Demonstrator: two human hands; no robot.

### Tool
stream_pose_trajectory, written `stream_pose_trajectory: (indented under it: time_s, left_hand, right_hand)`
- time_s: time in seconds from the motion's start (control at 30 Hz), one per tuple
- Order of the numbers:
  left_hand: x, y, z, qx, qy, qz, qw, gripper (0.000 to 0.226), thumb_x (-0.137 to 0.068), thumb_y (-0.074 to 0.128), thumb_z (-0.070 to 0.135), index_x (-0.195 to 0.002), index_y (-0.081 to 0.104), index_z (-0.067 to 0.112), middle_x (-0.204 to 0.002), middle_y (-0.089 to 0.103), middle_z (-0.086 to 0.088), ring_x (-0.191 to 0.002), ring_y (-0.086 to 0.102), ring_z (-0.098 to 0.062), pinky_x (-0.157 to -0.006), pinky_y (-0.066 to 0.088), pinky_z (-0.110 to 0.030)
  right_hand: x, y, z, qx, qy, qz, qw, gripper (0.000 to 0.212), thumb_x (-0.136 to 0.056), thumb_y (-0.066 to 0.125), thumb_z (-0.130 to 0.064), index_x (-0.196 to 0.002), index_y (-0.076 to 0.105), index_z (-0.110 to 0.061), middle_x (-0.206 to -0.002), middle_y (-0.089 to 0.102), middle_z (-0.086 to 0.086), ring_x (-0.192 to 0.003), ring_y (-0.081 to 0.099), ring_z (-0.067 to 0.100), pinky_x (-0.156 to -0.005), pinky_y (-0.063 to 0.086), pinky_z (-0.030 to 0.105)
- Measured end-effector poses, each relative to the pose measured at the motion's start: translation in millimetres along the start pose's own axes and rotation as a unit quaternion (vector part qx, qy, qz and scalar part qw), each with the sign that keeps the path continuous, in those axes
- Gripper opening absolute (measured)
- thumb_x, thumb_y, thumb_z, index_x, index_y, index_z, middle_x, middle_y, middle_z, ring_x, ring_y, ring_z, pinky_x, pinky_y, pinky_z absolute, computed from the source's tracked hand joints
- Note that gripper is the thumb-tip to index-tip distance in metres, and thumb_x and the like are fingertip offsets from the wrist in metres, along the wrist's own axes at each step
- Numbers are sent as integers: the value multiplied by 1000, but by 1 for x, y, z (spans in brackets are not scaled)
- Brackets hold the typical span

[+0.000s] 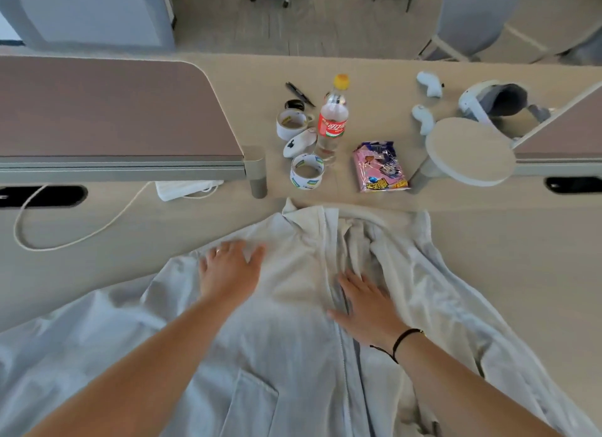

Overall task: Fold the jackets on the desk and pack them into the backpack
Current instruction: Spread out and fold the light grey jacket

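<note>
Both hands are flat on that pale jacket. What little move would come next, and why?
Probably sweep the right hand outward across the bunched right front of the jacket. That side is rumpled beside the zipper, while the left hand presses fabric already smooth.

jacket (293, 339) on desk (488, 241); bottle (332, 124) behind it, between tape rolls (307, 172) and snack packet (379, 168).

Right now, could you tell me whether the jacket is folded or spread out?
Spread out: the jacket lies flat on the desk, sleeves out to both sides.
</note>
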State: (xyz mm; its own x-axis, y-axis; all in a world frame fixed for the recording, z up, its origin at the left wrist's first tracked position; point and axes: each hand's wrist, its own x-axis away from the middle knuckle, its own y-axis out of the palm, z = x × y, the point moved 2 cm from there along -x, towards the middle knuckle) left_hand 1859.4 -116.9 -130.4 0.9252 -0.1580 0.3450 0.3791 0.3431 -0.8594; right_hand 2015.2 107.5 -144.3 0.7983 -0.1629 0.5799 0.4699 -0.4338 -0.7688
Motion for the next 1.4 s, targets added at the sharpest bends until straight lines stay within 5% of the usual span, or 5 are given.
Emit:
stream_pose_trajectory:
  time_s: [0.37, 0.57, 0.7, 0.87, 1.4]
  left_hand:
    - [-55, 2, 124, 308, -155, 31, 938, 50, -82, 68, 7, -129, 57, 18, -121, 61, -9, -113, 60, -30, -96, 53, -37]
    - [-33, 9, 104, 441, -227, -95, 863, 11, -82, 68, -3, -88, 63, 5, -86, 59, -10, -71, 59, -18, -52, 52, -24]
    - [-29, 3, 109, 542, -239, -103, 799, 20, -91, 71, 27, -102, 60, 15, -100, 64, -11, -86, 63, -25, -76, 58, -43]
    - [-39, 16, 120, 634, -247, -71, 730, 18, -93, 71, 21, -100, 59, 10, -94, 62, -15, -77, 65, -23, -56, 59, -37]
    - [37, -88, 108, 503, -179, -192, 824, 18, -86, 65, 13, -96, 71, 0, -89, 70, -17, -72, 67, -25, -68, 58, -31]
  right_hand:
    - [2, -85, 83, -147, -2, 226, 963, 37, -100, 56, -31, -135, 56, -20, -141, 54, -2, -132, 47, 19, -103, 32, 23]
    - [-74, -119, 107, -90, 38, 166, 981, 53, -98, 48, -43, -146, 41, -21, -147, 48, 7, -137, 42, 29, -114, 31, 45]
    - [-107, -124, 117, -11, 92, 90, 992, 68, -95, 46, -58, -151, 31, -23, -156, 35, 9, -144, 31, 34, -118, 19, 50]
    - [-98, -127, 121, -25, 39, 71, 996, 35, -90, 57, -56, -99, 53, -22, -99, 62, -4, -101, 60, 27, -87, 42, 37]
    - [11, -186, 143, -115, -94, 28, 988, 47, -81, 73, -57, -68, 47, -20, -61, 46, -11, -55, 41, 12, -55, 30, 27]
